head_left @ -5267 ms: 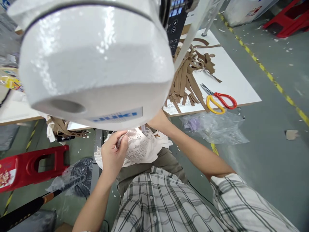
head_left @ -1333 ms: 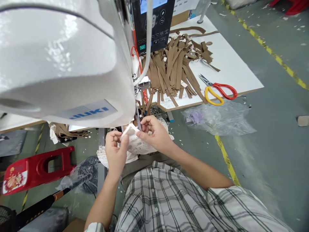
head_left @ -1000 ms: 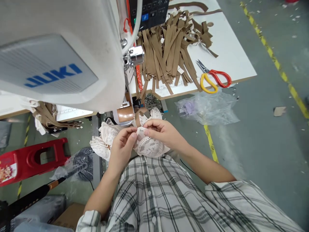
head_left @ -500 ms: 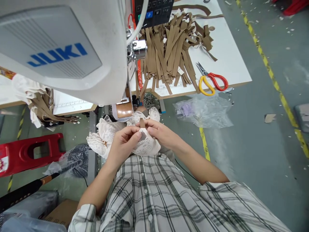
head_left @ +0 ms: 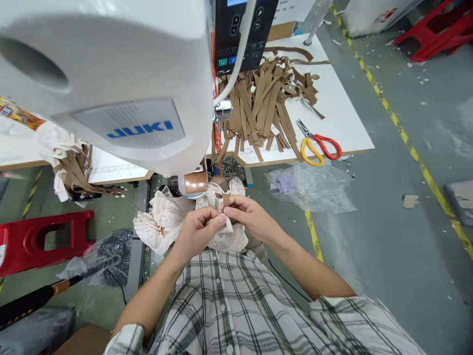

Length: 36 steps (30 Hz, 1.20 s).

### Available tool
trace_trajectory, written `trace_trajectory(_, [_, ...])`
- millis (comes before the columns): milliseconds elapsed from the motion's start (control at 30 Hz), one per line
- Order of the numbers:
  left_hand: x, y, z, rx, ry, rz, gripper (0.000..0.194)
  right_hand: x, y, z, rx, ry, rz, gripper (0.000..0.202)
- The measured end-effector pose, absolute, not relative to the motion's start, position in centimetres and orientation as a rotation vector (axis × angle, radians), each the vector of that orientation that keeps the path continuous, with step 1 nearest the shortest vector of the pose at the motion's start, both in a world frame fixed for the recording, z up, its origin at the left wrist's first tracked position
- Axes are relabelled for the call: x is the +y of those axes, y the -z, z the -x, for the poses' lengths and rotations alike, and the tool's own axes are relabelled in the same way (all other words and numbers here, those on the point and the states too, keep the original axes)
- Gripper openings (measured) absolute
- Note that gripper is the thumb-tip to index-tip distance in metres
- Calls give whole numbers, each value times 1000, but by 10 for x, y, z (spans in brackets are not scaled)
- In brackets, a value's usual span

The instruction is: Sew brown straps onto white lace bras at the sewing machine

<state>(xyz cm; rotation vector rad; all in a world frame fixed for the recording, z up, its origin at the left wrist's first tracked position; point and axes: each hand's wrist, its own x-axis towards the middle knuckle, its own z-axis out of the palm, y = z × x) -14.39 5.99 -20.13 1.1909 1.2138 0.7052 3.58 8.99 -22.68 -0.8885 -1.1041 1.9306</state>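
A white lace bra (head_left: 164,222) lies in my lap below the sewing machine head, a small brown bow showing on its left part. My left hand (head_left: 199,234) is closed, thumb and fingertips pinching the bra's white fabric close to a pale tab (head_left: 228,226). Right beside it, fingertips almost meeting, my right hand (head_left: 253,219) pinches a short brown strap (head_left: 225,199) that stands up above the fingers. Where the strap meets the white fabric is partly hidden by my fingers.
The JUKI sewing machine (head_left: 140,125) hangs over the left side, its control panel (head_left: 240,37) behind. Many brown straps (head_left: 258,103) and red-and-yellow scissors (head_left: 320,143) lie on the white table (head_left: 343,113). A red stool (head_left: 44,239) stands left; a plastic bag (head_left: 314,187) is right.
The view has tilted up, showing more of the panel. My fingertips have come closer together, and the pale tab and brown strap have turned between them.
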Motion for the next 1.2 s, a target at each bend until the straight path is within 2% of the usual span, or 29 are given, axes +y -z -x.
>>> trace_trajectory(267, [61, 197, 144, 1218, -786, -1250, 39, 104, 215, -38, -1392, -1796, 954, 31])
trace_trajectory(367, [59, 199, 146, 1279, -765, -1225, 45, 141, 202, -49, -1524, -1466, 1091, 31])
trace_trajectory(467, [59, 202, 150, 1319, -772, -1203, 53, 181, 182, -65, -1399, -1197, 1117, 31])
trace_trajectory(667, [64, 196, 154, 1340, -835, -1204, 55, 191, 160, -79, -1763, -1220, 1063, 38])
trace_trajectory(767, [65, 189, 150, 1330, -831, -1208, 54, 170, 170, -74, -1972, -1286, 1018, 36])
trace_trajectory(867, [65, 184, 146, 1300, -818, -1217, 52, 144, 190, -64, -2110, -1521, 811, 42])
trace_trajectory(1000, [65, 183, 142, 1242, -791, -1214, 46, 116, 211, -45, -1868, -1783, 728, 54])
trace_trajectory(1100, [64, 183, 140, 1222, -797, -1224, 47, 105, 215, -34, -1594, -1880, 771, 45])
trace_trajectory(1200, [63, 181, 144, 1238, -784, -1236, 47, 100, 210, -29, -1497, -1768, 896, 34])
